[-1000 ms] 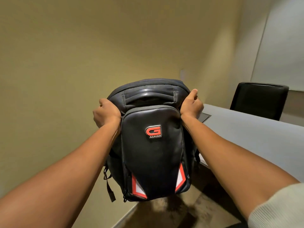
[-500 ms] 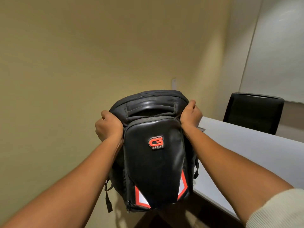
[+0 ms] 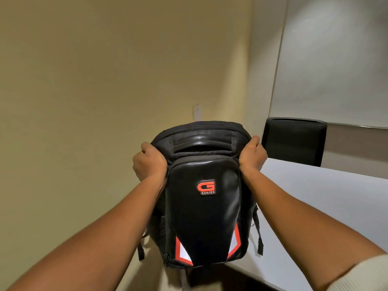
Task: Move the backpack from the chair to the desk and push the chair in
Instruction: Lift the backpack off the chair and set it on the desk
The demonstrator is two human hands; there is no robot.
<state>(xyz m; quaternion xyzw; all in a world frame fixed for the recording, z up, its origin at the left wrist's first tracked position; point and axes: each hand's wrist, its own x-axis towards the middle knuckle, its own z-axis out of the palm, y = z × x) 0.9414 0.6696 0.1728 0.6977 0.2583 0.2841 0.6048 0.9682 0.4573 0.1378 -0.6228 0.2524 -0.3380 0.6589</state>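
Observation:
I hold a black backpack (image 3: 202,217) with a red "G Series" badge and red-and-white corners upright in the air in front of me. My left hand (image 3: 149,162) grips its upper left side and my right hand (image 3: 252,155) grips its upper right side. Its base hangs over the near left corner of the grey desk (image 3: 327,202); whether it touches the desk I cannot tell. The chair it came from is out of view.
A black chair (image 3: 294,141) stands behind the desk's far side, against a pale wall panel. A beige wall (image 3: 94,101) with a small white plate runs close on the left. The desk's near edge lies at lower right.
The backpack has travelled right and toward the desk, from beside the desk's edge to over its corner. Both hands keep their grip, and my view has tilted up.

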